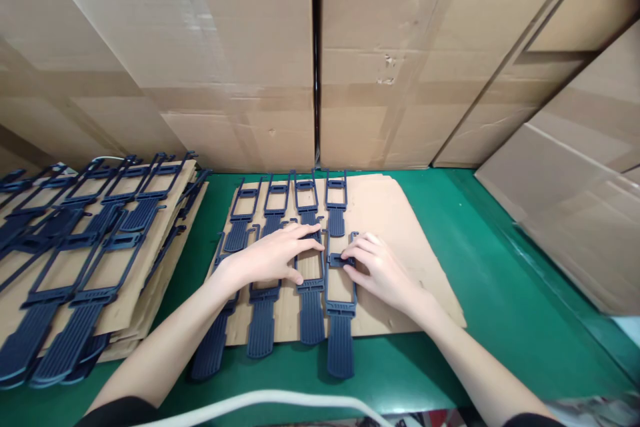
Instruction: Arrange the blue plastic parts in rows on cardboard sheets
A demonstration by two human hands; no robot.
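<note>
Dark blue plastic frames, each with a ribbed paddle end, lie in two rows on a flat cardboard sheet. At the right end of the near row, my right hand pinches the small crossbar of one plastic frame; its fingertips partly cover the bar. My left hand rests with fingers apart over the neighbouring plastic frame, the thumb near that frame's lower edge. Beneath my left wrist, another frame is partly hidden. Just beyond my right hand lies a far-row frame.
A stack of cardboard layers bearing more such frames stands at left. Large cardboard boxes wall off the back, and another box stands at right. The table is green. A white cable crosses the front.
</note>
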